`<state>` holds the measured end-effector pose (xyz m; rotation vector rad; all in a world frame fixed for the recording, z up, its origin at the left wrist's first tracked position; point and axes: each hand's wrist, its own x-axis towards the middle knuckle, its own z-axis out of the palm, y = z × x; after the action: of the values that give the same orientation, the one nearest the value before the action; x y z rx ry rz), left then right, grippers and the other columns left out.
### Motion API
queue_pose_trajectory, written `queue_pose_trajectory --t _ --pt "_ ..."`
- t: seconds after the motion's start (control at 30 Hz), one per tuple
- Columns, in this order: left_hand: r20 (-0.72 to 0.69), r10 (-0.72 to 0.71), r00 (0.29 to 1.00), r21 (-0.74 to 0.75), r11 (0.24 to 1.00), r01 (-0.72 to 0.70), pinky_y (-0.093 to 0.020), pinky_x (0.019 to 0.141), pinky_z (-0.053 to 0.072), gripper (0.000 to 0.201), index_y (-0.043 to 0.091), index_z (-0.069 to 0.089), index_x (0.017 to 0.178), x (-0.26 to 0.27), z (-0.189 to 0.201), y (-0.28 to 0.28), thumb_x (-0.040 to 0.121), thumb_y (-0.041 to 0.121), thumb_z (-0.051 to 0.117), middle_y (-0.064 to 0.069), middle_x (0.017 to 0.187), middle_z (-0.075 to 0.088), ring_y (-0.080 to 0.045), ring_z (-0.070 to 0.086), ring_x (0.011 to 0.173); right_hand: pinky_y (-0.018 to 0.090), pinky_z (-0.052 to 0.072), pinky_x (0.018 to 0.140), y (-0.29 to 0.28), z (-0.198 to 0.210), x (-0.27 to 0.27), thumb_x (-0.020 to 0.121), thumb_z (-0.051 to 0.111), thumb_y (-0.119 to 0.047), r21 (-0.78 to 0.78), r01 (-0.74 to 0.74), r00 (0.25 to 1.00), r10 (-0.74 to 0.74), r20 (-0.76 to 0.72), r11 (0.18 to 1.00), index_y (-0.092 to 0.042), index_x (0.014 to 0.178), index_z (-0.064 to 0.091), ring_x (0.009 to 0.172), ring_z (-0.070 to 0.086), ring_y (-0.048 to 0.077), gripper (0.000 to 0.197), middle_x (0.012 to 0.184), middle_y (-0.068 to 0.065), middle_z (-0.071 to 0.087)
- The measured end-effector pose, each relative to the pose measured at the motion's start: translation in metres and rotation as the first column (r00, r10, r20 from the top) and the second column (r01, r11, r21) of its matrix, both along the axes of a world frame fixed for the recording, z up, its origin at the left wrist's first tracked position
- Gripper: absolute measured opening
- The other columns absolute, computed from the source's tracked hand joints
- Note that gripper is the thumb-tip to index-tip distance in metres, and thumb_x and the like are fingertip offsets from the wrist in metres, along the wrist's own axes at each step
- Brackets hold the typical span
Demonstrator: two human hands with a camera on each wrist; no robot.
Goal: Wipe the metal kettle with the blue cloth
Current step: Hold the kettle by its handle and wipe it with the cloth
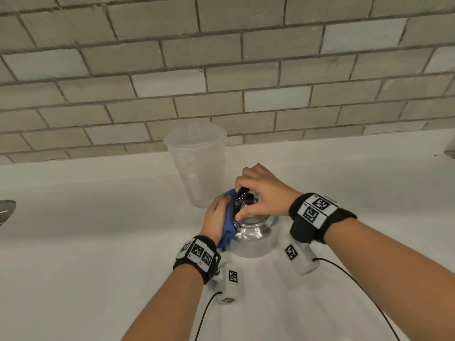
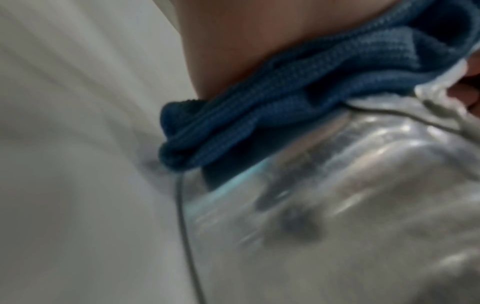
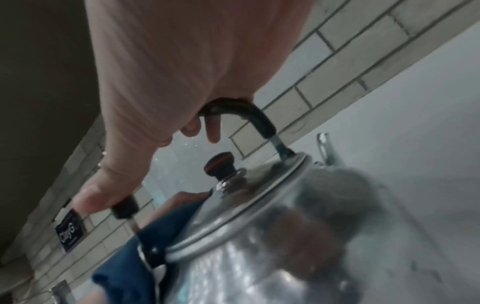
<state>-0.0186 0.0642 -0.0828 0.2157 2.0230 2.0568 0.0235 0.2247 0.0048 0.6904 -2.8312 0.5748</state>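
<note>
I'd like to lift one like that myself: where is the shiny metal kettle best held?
By the black arched handle over the lid, from above. It stands upright above the shiny metal kettle, leaving room for fingers underneath, as the right hand grips it now.

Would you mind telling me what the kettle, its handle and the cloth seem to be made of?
Kettle: polished metal, seemingly steel; it mirrors its surroundings.
Handle: glossy black grip, probably plastic, on metal stems.
Cloth: blue textile, matte with ribbed weave, possibly microfibre.

kettle: shiny metal | cloth: blue knit | jug: frosted plastic
</note>
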Motion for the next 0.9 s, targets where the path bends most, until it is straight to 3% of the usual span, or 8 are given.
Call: queue_pose_trajectory --t 0.17,0.27,0.37,0.43,0.5,0.63,0.77,0.9 --pt "0.003 0.033 0.999 0.073 0.997 -0.034 -0.026 0.084 0.049 0.028 0.004 0.065 0.106 0.006 0.0 -0.015 0.101 0.014 0.04 -0.011 0.09 0.068 -0.02 0.066 0.092 0.034 0.032 0.088 -0.028 -0.012 0.002 0.06 0.063 -0.075 -0.032 0.139 0.985 -0.141 -0.097 0.99 -0.029 0.086 0.051 0.087 0.039 0.01 0.053 0.085 -0.014 0.046" --pt "0.166 0.118 0.979 0.218 0.964 -0.153 -0.045 0.091 0.042 0.032 0.009 0.07 0.084 0.005 -0.01 -0.024 0.083 0.037 0.056 -0.021 0.094 0.062 -0.031 0.057 0.093 0.039 0.034 0.088 -0.046 -0.017 0.005 0.06 0.061 -0.077 -0.06 0.26 0.952 -0.266 -0.149 0.964 -0.028 0.089 0.056 0.089 0.043 0.012 0.057 0.087 -0.014 0.052" --pt "0.256 0.193 0.947 0.234 0.938 -0.255 -0.054 0.109 0.037 0.044 0.009 0.074 0.093 0.0 -0.027 -0.029 0.074 0.047 0.06 -0.028 0.108 0.064 -0.039 0.059 0.105 0.035 0.03 0.079 -0.066 -0.022 0.004 0.062 0.059 -0.078 -0.079 0.388 0.896 -0.396 -0.2 0.918 -0.029 0.09 0.059 0.089 0.048 0.013 0.056 0.09 -0.013 0.057" --pt "0.194 0.244 0.95 0.143 0.951 -0.274 -0.055 0.104 0.043 0.045 0.014 0.069 0.098 0.007 -0.025 -0.028 0.081 0.051 0.049 -0.022 0.109 0.065 -0.035 0.061 0.103 0.034 0.027 0.075 -0.077 -0.023 -0.001 0.066 0.059 -0.075 -0.105 0.457 0.859 -0.469 -0.206 0.883 -0.027 0.091 0.06 0.089 0.051 0.015 0.054 0.092 -0.01 0.06" --pt "0.153 0.319 0.935 0.134 0.931 -0.339 -0.047 0.097 0.047 0.041 0.012 0.065 0.104 0.012 -0.022 -0.027 0.09 0.044 0.043 -0.014 0.104 0.065 -0.028 0.06 0.097 0.034 0.03 0.075 -0.082 -0.02 -0.006 0.072 0.058 -0.071 -0.138 0.489 0.843 -0.507 -0.178 0.861 -0.025 0.091 0.061 0.089 0.055 0.018 0.05 0.093 -0.007 0.063" --pt "0.1 0.405 0.909 0.084 0.907 -0.414 0.0 0.074 0.041 0.023 0.009 0.059 0.1 0.013 -0.025 -0.019 0.104 0.007 0.037 -0.001 0.092 0.057 -0.013 0.053 0.093 0.028 0.043 0.068 -0.074 -0.008 -0.01 0.083 0.055 -0.062 -0.169 0.504 0.857 -0.515 -0.028 0.847 -0.023 0.095 0.063 0.086 0.063 0.02 0.041 0.094 -0.003 0.068" --pt "0.033 0.39 0.92 0.043 0.919 -0.391 -0.006 0.067 0.041 0.021 0.013 0.057 0.098 0.027 -0.021 -0.009 0.104 0.015 0.037 0.007 0.082 0.056 -0.011 0.055 0.082 0.03 0.049 0.077 -0.053 0.004 -0.007 0.086 0.057 -0.054 -0.233 0.589 0.808 -0.557 0.193 0.774 -0.034 0.104 0.061 0.09 0.062 0.02 0.027 0.1 -0.006 0.065" --pt "-0.026 0.358 0.934 0.063 0.933 -0.355 -0.031 0.09 0.047 0.033 0.005 0.064 0.112 0.034 -0.024 0.002 0.101 0.024 0.041 -0.008 0.099 0.067 -0.023 0.06 0.096 0.029 0.047 0.085 -0.029 0.0 -0.011 0.088 0.063 -0.034 -0.415 0.636 0.77 -0.503 0.392 0.651 -0.037 0.101 0.064 0.102 0.061 0.021 0.014 0.12 -0.011 0.059"
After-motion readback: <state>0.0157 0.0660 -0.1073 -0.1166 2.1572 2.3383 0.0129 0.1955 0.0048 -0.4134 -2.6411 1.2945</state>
